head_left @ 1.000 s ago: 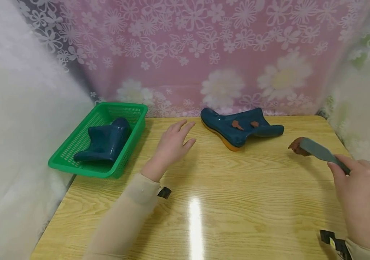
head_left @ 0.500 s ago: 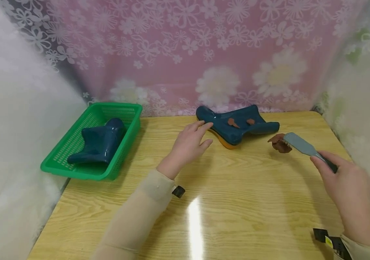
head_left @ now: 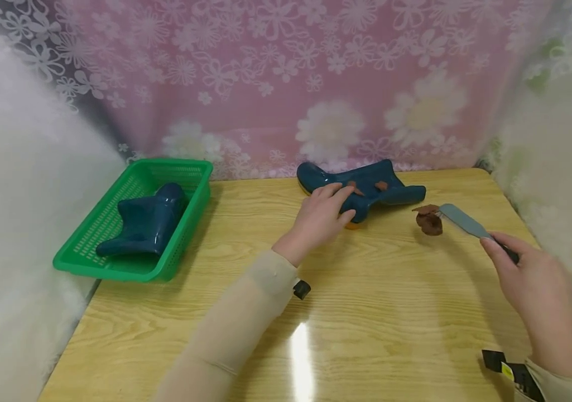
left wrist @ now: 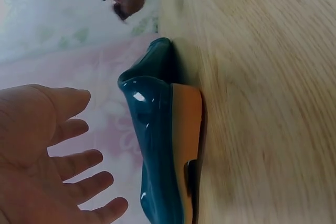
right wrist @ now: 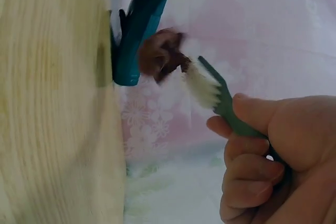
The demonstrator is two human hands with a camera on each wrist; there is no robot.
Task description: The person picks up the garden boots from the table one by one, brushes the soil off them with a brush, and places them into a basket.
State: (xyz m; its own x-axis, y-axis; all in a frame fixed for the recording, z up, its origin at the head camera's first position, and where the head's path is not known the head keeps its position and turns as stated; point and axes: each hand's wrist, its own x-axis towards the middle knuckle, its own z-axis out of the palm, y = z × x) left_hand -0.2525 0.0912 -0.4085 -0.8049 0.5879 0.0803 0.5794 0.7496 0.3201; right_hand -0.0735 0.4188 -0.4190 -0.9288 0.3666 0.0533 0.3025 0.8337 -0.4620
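Note:
My right hand (head_left: 542,290) grips the handle of a grey-green brush (head_left: 464,220) with pale bristles. A brown, mud-like lump (right wrist: 160,53) clings to the bristle tip, held above the table. Along the table's back edge a dark blue rubber boot (head_left: 391,195) with an orange sole (left wrist: 186,121) lies on its side. Brown patches (head_left: 381,186) stick to its shaft. My left hand (head_left: 318,218) hovers over the boot's sole side, fingers spread. In the left wrist view that hand (left wrist: 42,150) stands apart from the boot and holds nothing.
At the left of the table stands a green perforated basket (head_left: 132,273) with a second blue boot (head_left: 147,218) lying in it. A pink floral curtain (head_left: 245,100) hangs behind the wooden table (head_left: 366,312); pale sheets close both sides.
My left hand has moved right, from beside the basket to over the boot. The right hand has brought the brush and brown lump left, nearer the boot's opening.

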